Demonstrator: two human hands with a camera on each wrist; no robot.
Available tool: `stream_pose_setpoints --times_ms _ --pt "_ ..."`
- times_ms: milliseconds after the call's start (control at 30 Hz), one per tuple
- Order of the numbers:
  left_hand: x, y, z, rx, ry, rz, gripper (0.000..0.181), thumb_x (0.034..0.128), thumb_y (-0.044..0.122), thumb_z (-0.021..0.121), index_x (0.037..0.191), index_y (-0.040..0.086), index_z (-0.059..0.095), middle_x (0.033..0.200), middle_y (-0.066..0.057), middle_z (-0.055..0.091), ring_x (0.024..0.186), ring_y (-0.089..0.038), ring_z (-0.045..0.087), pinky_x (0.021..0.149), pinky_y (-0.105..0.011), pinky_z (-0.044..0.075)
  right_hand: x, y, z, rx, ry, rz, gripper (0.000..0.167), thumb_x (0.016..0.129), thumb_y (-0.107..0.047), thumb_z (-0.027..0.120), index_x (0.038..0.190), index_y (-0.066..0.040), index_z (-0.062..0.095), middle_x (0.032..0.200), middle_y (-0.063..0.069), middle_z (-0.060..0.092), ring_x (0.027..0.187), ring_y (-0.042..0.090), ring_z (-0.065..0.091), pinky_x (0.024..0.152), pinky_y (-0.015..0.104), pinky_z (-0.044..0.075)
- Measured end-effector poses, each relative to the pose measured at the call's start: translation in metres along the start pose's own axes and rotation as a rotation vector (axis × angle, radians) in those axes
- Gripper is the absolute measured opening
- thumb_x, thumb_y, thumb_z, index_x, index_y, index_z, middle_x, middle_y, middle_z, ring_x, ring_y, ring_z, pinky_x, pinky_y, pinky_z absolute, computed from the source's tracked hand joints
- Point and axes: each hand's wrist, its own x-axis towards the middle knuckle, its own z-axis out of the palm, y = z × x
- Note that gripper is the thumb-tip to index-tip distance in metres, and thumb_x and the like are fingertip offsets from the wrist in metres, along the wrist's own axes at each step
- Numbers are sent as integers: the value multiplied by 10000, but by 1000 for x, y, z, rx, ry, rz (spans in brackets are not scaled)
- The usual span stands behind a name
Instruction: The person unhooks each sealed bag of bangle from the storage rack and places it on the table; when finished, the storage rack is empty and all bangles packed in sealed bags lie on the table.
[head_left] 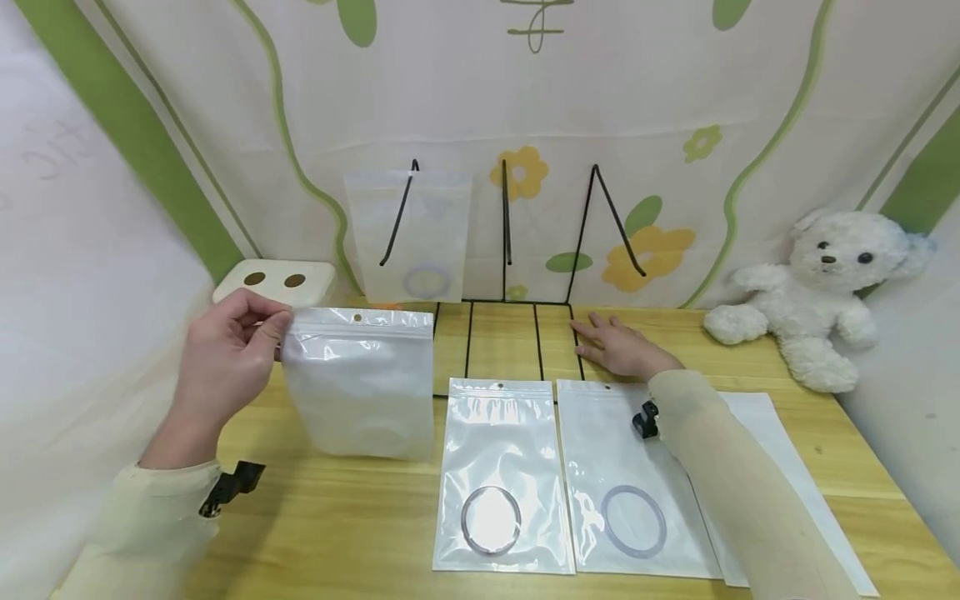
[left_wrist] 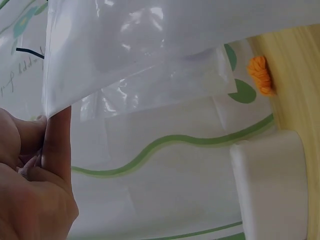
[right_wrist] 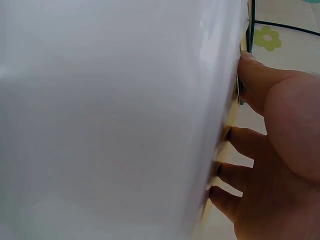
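Observation:
My left hand [head_left: 228, 367] pinches the top left corner of a white zip bag [head_left: 360, 387], which hangs upright above the table with its punched hole at the top. In the left wrist view that bag [left_wrist: 165, 45] spreads out from the thumb and finger. My right hand [head_left: 622, 346] rests on the table with spread fingers, at the right side of the black wire rack's base [head_left: 537, 342]. The right wrist view shows its fingertips [right_wrist: 227, 200] down behind a large white bag surface [right_wrist: 100, 125]. Another zip bag [head_left: 408, 242] with a ring inside hangs on the rack's left hook.
Two zip bags with rings, one left [head_left: 498, 450] and one right [head_left: 607, 458], lie in front of the rack. Under my right forearm lies another white bag [head_left: 795, 475]. A white teddy bear [head_left: 825, 283] sits at right, a white box [head_left: 273, 279] at back left, orange cord [left_wrist: 260, 75] nearby.

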Motion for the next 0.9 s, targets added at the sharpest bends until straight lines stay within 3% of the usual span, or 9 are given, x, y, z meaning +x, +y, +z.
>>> stream_pose_setpoints --times_ms 167,400,500,700,900 --pt "8 -13 0 71 -56 -65 101 1045 37 670 1043 -62 691 786 272 637 604 45 641 576 -143 568 0 -1 -1 -8 0 -4 658 1165 -425 465 1736 -180 247 1787 291 90 1593 661 64 1230 832 119" --pt "19 -32 13 80 -144 -147 153 1082 86 637 1114 -61 668 904 -125 725 640 15 632 587 -177 575 2 1 1 -11 5 0 661 1162 -439 463 1734 -181 254 1787 290 86 1596 656 53 1231 833 115" --pt "18 -42 20 101 -183 -152 146 1084 82 633 1108 -57 668 931 -189 729 651 12 604 574 -185 550 3 2 3 -1 4 0 665 1159 -448 468 1733 -185 258 1791 281 79 1602 646 44 1235 828 105" --pt "14 -62 32 168 -254 -126 90 1064 52 651 1032 -28 676 913 -205 749 689 -52 589 573 -202 497 4 2 3 1 5 4 665 1160 -445 470 1732 -181 260 1792 276 81 1608 637 44 1248 816 98" --pt "8 -80 42 222 -322 -148 82 1060 48 647 1045 -17 695 1020 -207 761 916 -275 703 724 -230 540 2 2 2 -5 1 8 655 1162 -434 465 1731 -181 263 1789 283 89 1608 636 52 1242 822 101"
